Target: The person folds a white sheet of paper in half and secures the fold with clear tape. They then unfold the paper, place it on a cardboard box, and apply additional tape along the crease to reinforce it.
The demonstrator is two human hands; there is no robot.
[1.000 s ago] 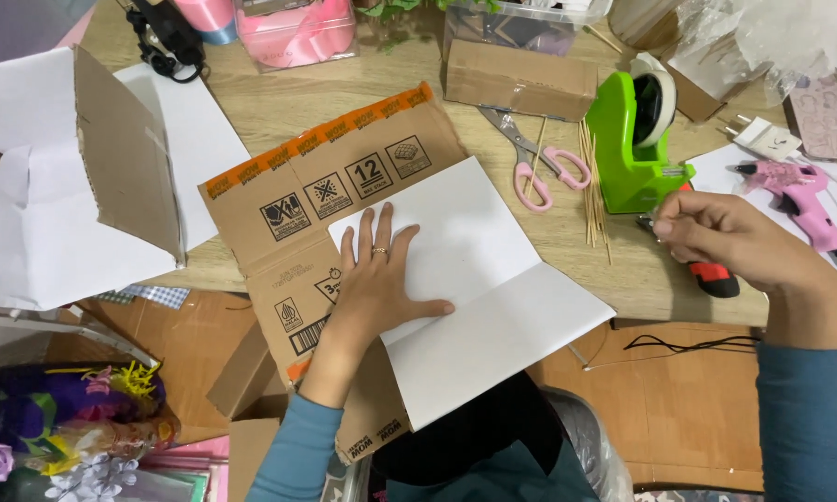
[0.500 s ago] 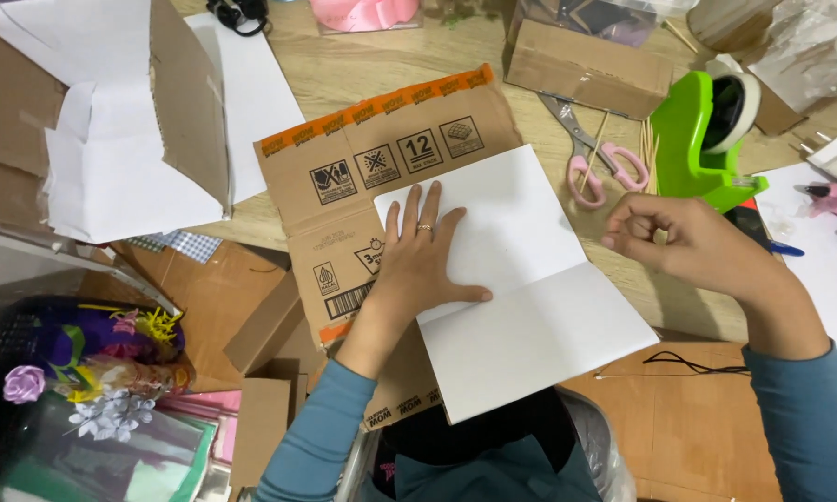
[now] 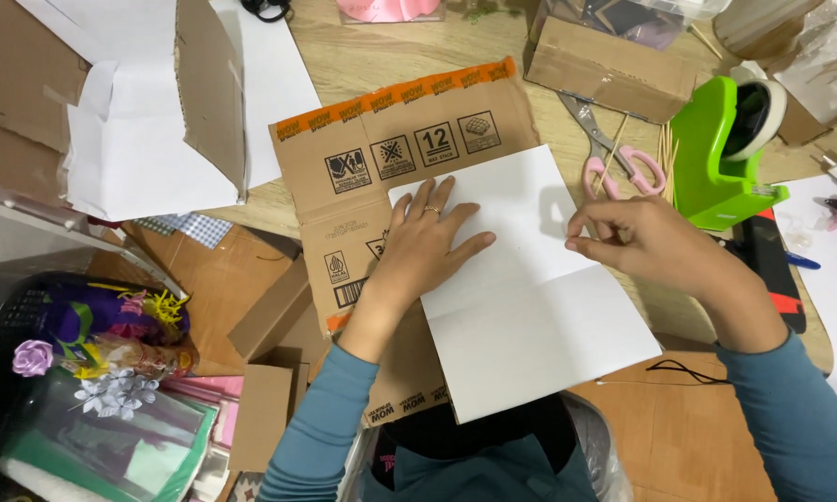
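A white rectangular sheet of paper with a crease across its middle point(image 3: 530, 288) is laid on a flattened brown cardboard box flap with an orange edge strip point(image 3: 372, 158), which rests on the pale wooden desk point(image 3: 381, 51). The sheet's long axis is seen to run from the far side of the desk toward the person, tilted so that its near end points slightly to the person's right.

The left hand point(image 3: 428, 246) is pressed flat on the far left part of the sheet, fingers spread apart and pointing away from the person. The right hand point(image 3: 641, 244) is held over the sheet's right edge with its fingertips point(image 3: 581, 244) pinched together on a thin wooden stick point(image 3: 612, 149), which slants up and away toward the pink-handled scissors point(image 3: 623, 163). A bright green tape dispenser point(image 3: 720, 153) is found just beyond the right hand.
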